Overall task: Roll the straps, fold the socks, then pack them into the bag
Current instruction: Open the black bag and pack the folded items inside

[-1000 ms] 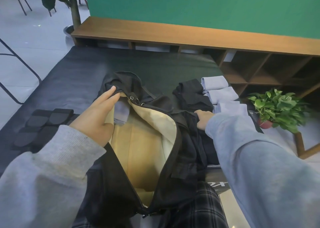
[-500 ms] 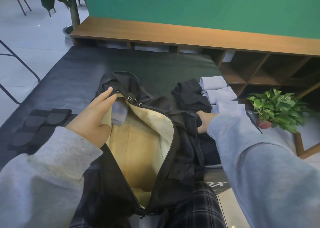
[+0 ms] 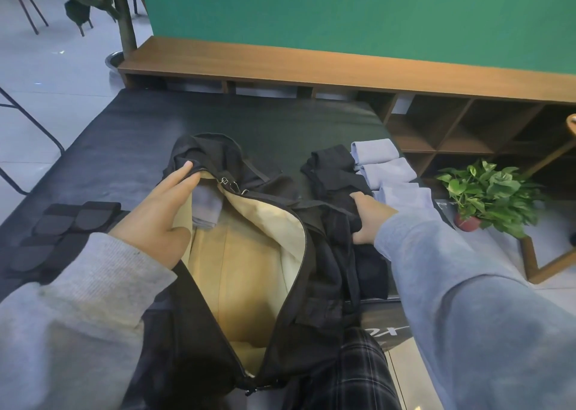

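A black bag (image 3: pixel 199 331) with a tan lining lies unzipped on the dark table (image 3: pixel 249 119) in front of me. My left hand (image 3: pixel 159 219) holds back its left edge with straight fingers. One pale blue folded sock (image 3: pixel 205 203) sits inside at the far end. My right hand (image 3: pixel 367 219) grips a folded black sock (image 3: pixel 339 188) from the dark pile right of the bag. Three folded pale blue socks (image 3: pixel 389 172) lie in a row beyond that pile. Rolled black straps (image 3: pixel 59 225) sit at the left.
A low wooden shelf unit (image 3: pixel 343 66) runs along the green wall behind the table. A potted green plant (image 3: pixel 489 197) stands on the floor at the right, beside a wooden stand. A tree trunk in a pot (image 3: pixel 124 19) and chair legs are at the far left.
My right hand has closed its fingers round the black sock in the dark pile. My left hand stays on the bag's edge. The view has shifted slightly.
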A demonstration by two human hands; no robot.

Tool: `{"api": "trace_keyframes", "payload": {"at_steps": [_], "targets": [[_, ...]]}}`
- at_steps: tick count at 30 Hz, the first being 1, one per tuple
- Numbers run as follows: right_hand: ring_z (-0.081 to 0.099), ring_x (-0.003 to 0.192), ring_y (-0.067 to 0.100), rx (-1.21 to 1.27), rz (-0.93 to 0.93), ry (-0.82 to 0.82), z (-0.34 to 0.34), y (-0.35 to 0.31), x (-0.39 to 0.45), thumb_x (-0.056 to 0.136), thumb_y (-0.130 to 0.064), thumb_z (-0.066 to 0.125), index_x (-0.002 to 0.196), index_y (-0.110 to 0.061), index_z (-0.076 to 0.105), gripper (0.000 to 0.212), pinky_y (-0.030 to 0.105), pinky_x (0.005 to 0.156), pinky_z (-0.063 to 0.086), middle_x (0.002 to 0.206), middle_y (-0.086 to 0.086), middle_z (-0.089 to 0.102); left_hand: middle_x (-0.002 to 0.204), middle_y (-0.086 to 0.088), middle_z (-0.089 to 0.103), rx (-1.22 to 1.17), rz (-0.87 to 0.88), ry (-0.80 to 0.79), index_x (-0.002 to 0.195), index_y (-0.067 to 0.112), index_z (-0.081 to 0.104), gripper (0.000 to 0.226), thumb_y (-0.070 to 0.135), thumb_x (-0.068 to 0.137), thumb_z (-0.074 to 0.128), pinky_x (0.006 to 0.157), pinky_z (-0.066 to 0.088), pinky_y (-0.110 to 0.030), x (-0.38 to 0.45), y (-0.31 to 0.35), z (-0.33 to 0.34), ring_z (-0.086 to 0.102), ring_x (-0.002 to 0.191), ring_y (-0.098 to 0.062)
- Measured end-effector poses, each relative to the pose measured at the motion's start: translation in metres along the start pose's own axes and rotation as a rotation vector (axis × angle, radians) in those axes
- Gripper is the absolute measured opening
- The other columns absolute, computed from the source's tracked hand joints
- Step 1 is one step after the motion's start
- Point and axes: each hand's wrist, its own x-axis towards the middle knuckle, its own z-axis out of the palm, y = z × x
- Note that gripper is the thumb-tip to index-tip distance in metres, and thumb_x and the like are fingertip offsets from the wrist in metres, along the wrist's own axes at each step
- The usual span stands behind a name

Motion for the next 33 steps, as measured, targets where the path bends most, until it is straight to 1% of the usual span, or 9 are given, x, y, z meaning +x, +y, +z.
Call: {"api": "trace_keyframes", "payload": {"at_steps": [8, 10, 13, 17, 19, 21, 25, 30, 33], "targets": [[0.042, 0.075, 0.008, 0.116, -0.023, 0.248, -0.027, -0.007, -0.022, 0.081, -0.033, 0.069, 0.105, -0.02, 0.041, 0.039, 0.012, 0.056, 0.032, 0.094, -0.007, 0.042, 0.14, 0.029, 0.006, -0.01, -0.007, 0.004, 0.147, 0.023, 0.018, 0.079, -0.016, 0.083, 0.041, 0.104, 0.011, -0.015, -0.001, -0.001, -0.001, 0.005, 0.137, 0.003], [0.052, 0.083, 0.012, 0.204, -0.033, 0.347, -0.03, -0.007, -0.022, 0.075, -0.036, 0.07, 0.107, -0.021, 0.044, 0.044, 0.011, 0.064, 0.038, 0.096, -0.007, 0.05, 0.137, 0.03, 0.005, -0.027, -0.005, 0.017, 0.147, 0.023, 0.019, 0.078, -0.016, 0.083, 0.04, 0.103, 0.01, -0.013, -0.002, -0.003, -0.001, 0.005, 0.131, 0.008], [0.052, 0.092, 0.017, 0.441, -0.014, 0.455, -0.034, -0.008, -0.025, 0.074, -0.024, 0.071, 0.114, -0.02, 0.045, 0.048, 0.029, 0.079, 0.044, 0.098, -0.005, 0.052, 0.137, 0.03, 0.004, -0.025, 0.002, 0.016, 0.147, 0.022, 0.019, 0.078, -0.016, 0.083, 0.041, 0.102, 0.009, -0.012, -0.002, -0.005, 0.0, 0.005, 0.133, 0.007], [0.051, 0.097, 0.01, 0.704, -0.08, 0.611, -0.044, -0.017, -0.045, 0.077, -0.017, 0.073, 0.122, -0.023, 0.04, 0.056, 0.019, 0.078, 0.038, 0.108, -0.006, 0.051, 0.138, 0.03, 0.005, -0.056, 0.017, 0.04, 0.146, 0.021, 0.023, 0.075, -0.016, 0.083, 0.041, 0.1, 0.007, -0.008, -0.002, -0.006, 0.002, 0.005, 0.125, 0.013], [0.053, 0.089, -0.007, 0.841, -0.128, 0.646, -0.044, -0.029, -0.059, 0.078, -0.015, 0.073, 0.117, -0.028, 0.037, 0.054, 0.01, 0.074, 0.04, 0.1, -0.016, 0.052, 0.139, 0.029, 0.007, -0.071, 0.038, 0.063, 0.146, 0.021, 0.025, 0.075, -0.016, 0.083, 0.04, 0.1, 0.008, -0.006, -0.003, -0.006, 0.005, 0.006, 0.125, 0.014], [0.052, 0.081, -0.02, 0.966, -0.183, 0.654, -0.041, -0.046, -0.072, 0.079, -0.011, 0.072, 0.109, -0.031, 0.037, 0.051, 0.003, 0.071, 0.041, 0.095, -0.022, 0.051, 0.139, 0.029, 0.009, -0.081, 0.046, 0.073, 0.145, 0.02, 0.027, 0.074, -0.017, 0.082, 0.039, 0.1, 0.01, -0.006, -0.003, -0.006, 0.008, 0.008, 0.125, 0.014], [0.054, 0.086, -0.019, 1.072, -0.292, 0.642, -0.027, -0.09, -0.091, 0.074, -0.004, 0.075, 0.104, -0.027, 0.045, 0.048, 0.003, 0.075, 0.042, 0.096, -0.018, 0.056, 0.138, 0.031, 0.007, -0.083, 0.085, 0.078, 0.145, 0.023, 0.028, 0.076, -0.018, 0.081, 0.036, 0.1, 0.011, -0.004, -0.002, -0.008, 0.011, 0.009, 0.125, 0.014], [0.054, 0.093, -0.017, 1.115, -0.46, 0.385, -0.003, -0.14, -0.102, 0.073, 0.0, 0.076, 0.102, -0.033, 0.044, 0.054, 0.002, 0.076, 0.041, 0.102, -0.016, 0.056, 0.144, 0.025, 0.009, -0.091, 0.132, 0.033, 0.144, 0.022, 0.031, 0.08, -0.023, 0.077, 0.034, 0.109, 0.011, -0.01, -0.002, -0.016, 0.014, 0.01, 0.131, 0.009], [0.053, 0.107, -0.003, 1.084, -0.455, 0.288, 0.014, -0.161, -0.097, 0.069, -0.017, 0.077, 0.114, -0.032, 0.043, 0.059, 0.015, 0.09, 0.045, 0.114, -0.009, 0.054, 0.142, 0.002, 0.044, -0.306, 0.181, -0.04, 0.137, 0.013, 0.046, 0.061, -0.019, 0.085, 0.039, 0.106, 0.035, -0.025, -0.005, -0.013, 0.016, 0.038, 0.132, -0.01]]}}
